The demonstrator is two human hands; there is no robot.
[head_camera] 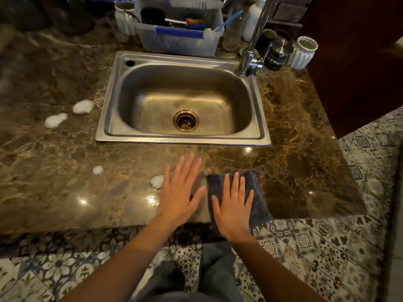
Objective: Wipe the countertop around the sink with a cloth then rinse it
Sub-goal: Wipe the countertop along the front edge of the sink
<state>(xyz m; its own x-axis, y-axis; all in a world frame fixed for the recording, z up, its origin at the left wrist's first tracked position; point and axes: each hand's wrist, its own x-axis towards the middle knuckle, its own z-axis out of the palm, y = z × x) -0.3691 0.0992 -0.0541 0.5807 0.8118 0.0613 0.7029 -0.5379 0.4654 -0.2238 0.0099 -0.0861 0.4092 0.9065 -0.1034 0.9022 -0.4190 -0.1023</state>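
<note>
The right hand lies flat, fingers straight, pressing the dark cloth onto the table, probably to spread pressure for wiping. The left hand rests spread just beside it, seemingly bracing. Foam dabs sit just left of it, the sink ahead.

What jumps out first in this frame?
Two hands spread flat at the front edge of the brown marble countertop: the right hand lies on a dark cloth, and the left hand is bare beside it. White foam blobs dot the counter left of and in front of the steel sink, which sits in the middle and looks empty.
</note>
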